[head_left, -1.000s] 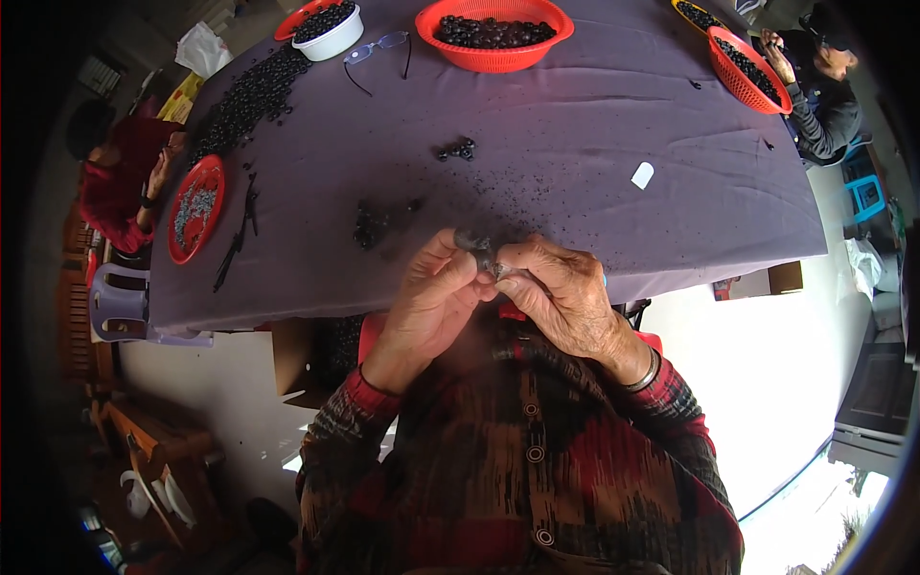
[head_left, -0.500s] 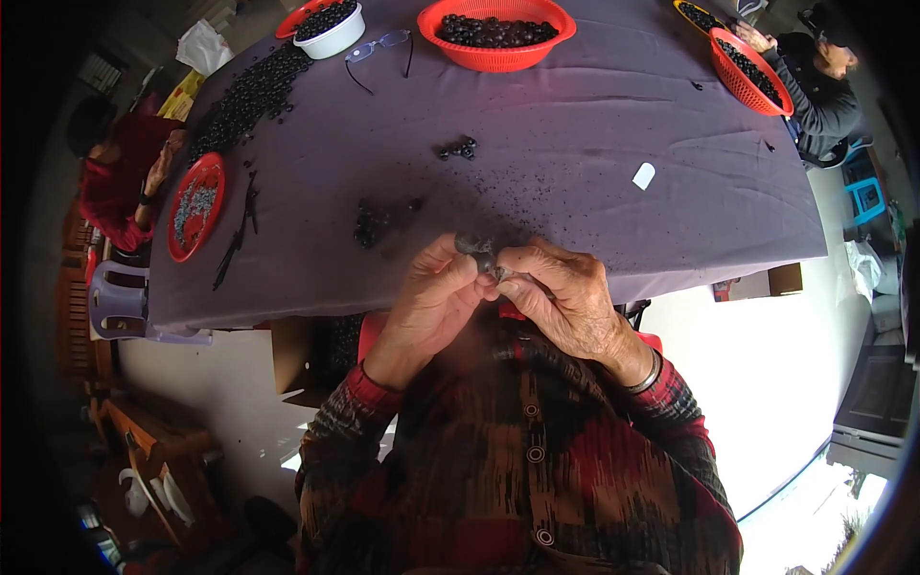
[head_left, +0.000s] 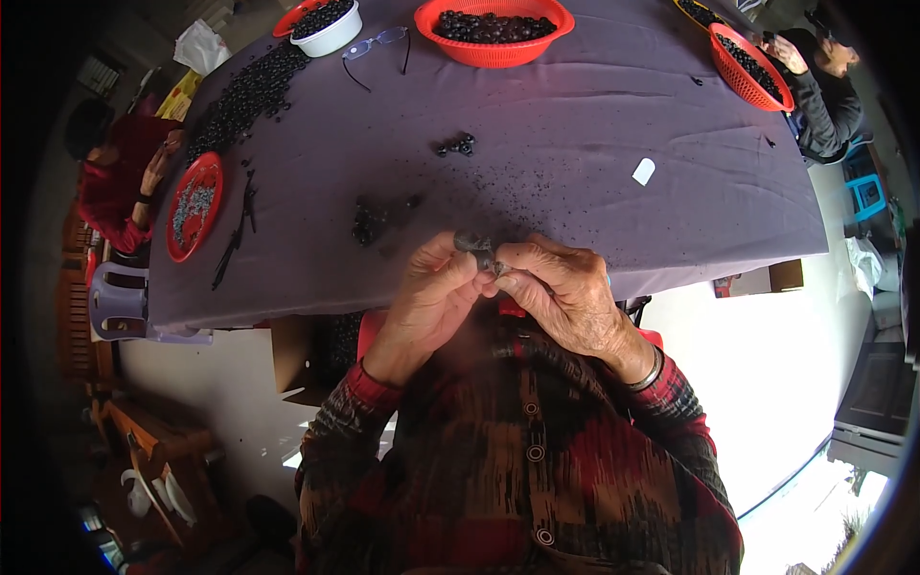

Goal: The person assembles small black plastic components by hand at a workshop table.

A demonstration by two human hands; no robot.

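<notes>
Close to the table's near edge, my left hand (head_left: 437, 286) and my right hand (head_left: 563, 295) meet with fingertips pinched together. Between them is a small black part (head_left: 485, 260), dark and partly hidden by the fingers; its exact kind does not show. My left hand grips it from the left, and a dark grey patch covers its fingertip area. The right thumb and forefinger press on its right end, where a tiny pale bit shows. Just beyond my left hand lies a loose cluster of black parts (head_left: 368, 222), and farther off a smaller group of black pieces (head_left: 456, 145).
Dark crumbs dot the purple tablecloth (head_left: 613, 216). Farther back stand a red basin (head_left: 494, 53) of black parts, a white bowl (head_left: 329, 40) and eyeglasses (head_left: 376, 46). A red plate (head_left: 195, 208) holds grey bits. A white card (head_left: 643, 172) lies right. People sit at both sides.
My hands stay pinched together in nearly the same place, with the fingers shifting only slightly. At the far right, the other person's hand has moved from the basket's edge toward their body.
</notes>
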